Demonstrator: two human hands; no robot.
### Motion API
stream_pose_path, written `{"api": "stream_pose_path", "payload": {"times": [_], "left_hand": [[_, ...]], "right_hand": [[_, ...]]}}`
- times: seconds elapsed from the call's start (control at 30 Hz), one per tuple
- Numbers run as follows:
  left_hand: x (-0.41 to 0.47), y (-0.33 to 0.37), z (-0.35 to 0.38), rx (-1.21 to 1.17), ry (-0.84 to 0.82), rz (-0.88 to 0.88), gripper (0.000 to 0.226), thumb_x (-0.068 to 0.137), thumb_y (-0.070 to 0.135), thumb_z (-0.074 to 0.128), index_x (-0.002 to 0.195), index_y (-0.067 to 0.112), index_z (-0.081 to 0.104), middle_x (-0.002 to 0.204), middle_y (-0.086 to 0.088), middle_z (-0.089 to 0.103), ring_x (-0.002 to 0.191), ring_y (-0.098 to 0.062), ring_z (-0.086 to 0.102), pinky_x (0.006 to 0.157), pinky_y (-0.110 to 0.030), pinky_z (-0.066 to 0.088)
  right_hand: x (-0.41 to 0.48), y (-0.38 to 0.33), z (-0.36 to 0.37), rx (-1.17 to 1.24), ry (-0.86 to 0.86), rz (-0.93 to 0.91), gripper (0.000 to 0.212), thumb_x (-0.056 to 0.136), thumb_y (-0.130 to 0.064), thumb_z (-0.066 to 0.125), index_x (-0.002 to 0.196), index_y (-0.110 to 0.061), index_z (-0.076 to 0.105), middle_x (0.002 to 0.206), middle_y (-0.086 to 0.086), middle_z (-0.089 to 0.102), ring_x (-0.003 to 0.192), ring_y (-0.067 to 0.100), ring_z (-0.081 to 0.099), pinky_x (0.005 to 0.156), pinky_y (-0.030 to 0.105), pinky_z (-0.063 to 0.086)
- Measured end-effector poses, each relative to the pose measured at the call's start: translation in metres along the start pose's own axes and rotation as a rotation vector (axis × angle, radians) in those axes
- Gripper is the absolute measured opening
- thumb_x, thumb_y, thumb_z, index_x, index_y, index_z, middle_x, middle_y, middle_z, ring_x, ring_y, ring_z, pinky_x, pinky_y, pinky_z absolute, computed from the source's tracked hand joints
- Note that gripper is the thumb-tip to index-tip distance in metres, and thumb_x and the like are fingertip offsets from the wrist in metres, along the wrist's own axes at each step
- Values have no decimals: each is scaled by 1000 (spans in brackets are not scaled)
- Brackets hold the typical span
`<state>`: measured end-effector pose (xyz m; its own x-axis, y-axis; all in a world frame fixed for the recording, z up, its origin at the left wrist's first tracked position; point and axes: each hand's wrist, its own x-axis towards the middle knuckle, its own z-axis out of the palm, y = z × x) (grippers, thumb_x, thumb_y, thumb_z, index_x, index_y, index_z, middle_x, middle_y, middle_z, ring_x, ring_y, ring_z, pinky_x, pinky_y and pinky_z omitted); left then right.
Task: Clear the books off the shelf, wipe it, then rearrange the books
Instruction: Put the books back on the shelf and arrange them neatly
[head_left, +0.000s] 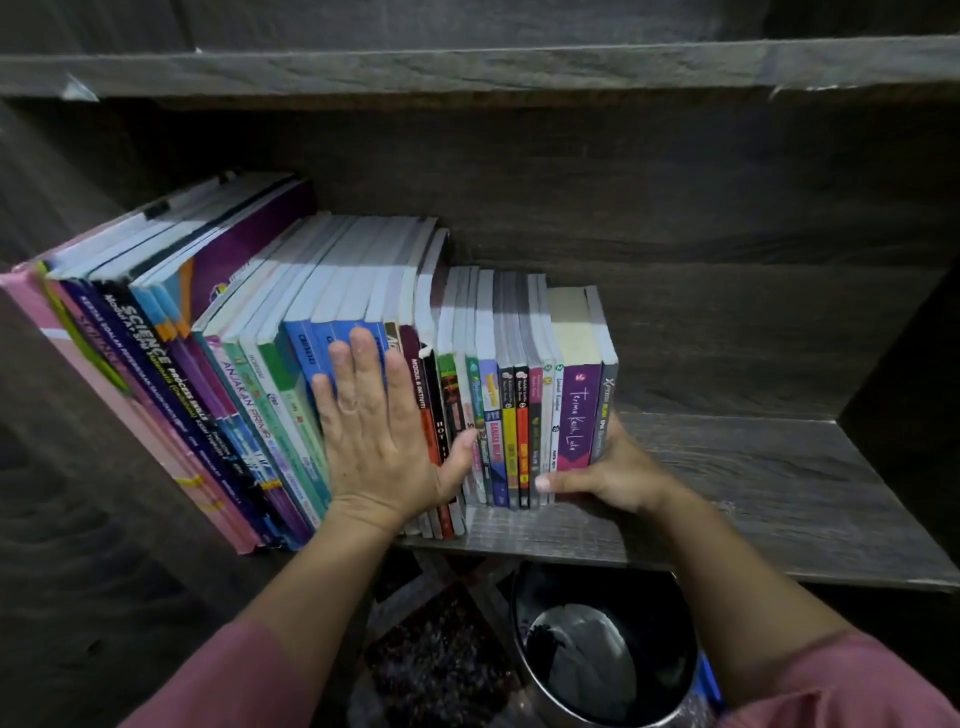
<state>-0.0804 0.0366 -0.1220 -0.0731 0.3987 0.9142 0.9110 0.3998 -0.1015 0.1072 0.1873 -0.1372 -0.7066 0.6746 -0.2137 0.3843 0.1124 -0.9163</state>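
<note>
Dark wood-grain shelving (753, 499) fills the view, and a round metal bin (602, 649) is seen below its front edge. The left hand (374, 431) is laid flat, fingers straight, on blue spines. The right hand (618, 470) is curled round the row's right end. The books (249, 395) are stood upright on the left half, spines outward.

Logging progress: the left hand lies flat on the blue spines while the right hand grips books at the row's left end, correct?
No: the head view shows the right hand gripping books at the row's right end, around the purple book. The left hand is flat on the blue spines.
</note>
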Motion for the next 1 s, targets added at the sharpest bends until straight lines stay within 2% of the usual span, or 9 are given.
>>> {"api": "stream_pose_path", "payload": {"times": [0.1,0.27,0.33,0.43,0.5,0.6,0.77,0.9,1.0], "left_hand": [[0,0,0,0,21,3,100,84,56,39,150,6,-19,157,-11,-26,146,-28,-17,119,-46,-8],[-8,11,-16,-99,-23,-69,99,88,48,51,152,7,-13,160,-12,-18,147,-30,-14,118,-52,-2],[-8,27,-27,-148,-42,-106,96,84,43,58,153,6,2,157,-18,3,147,-34,-6,117,-57,3],[-1,61,-46,-180,-75,-79,68,81,36,62,138,6,42,143,-17,30,138,-39,24,113,-63,15],[7,90,-58,-260,-169,-84,52,80,34,63,126,10,58,133,-13,48,127,-35,41,110,-60,20],[19,141,-71,-415,-398,-106,44,80,36,61,121,18,60,119,-2,59,116,-27,50,105,-50,29],[23,220,-59,-556,-852,-78,50,87,42,57,132,25,45,127,0,52,121,-24,44,102,-42,37],[9,260,-33,-631,-1065,54,46,89,36,58,132,21,47,128,-4,49,124,-25,43,103,-41,39],[-3,276,-12,-676,-1126,117,39,91,31,57,127,18,50,123,-5,48,121,-25,45,101,-43,41]], "right_hand": [[-1,-2,0,-14,-3,12,117,48,-26,95,142,-35,26,111,-14,64,101,3,59,100,39,41],[-16,-12,-4,-102,65,85,129,44,-27,97,150,-30,24,127,-4,62,110,12,60,106,44,42],[-30,-21,-11,-274,146,122,123,54,-27,94,152,-30,21,136,0,57,118,18,56,107,41,40],[-62,-37,-31,-681,316,123,89,71,-46,81,145,-32,34,137,5,54,124,26,52,100,38,45],[-91,-42,-48,-841,376,120,68,82,-47,70,141,-31,40,134,6,55,122,28,52,92,37,45],[-140,-29,-78,-902,437,160,48,89,-39,63,134,-34,48,133,4,55,119,27,53,87,36,44],[-205,30,-111,-858,455,273,32,91,-35,59,122,-35,58,120,3,62,111,25,58,85,35,48],[-217,98,-109,-807,374,356,27,92,-35,56,118,-30,62,117,3,60,107,25,60,85,33,48],[-206,148,-99,-798,329,415,25,92,-29,55,116,-27,62,112,5,58,104,26,61,81,33,49]]}}
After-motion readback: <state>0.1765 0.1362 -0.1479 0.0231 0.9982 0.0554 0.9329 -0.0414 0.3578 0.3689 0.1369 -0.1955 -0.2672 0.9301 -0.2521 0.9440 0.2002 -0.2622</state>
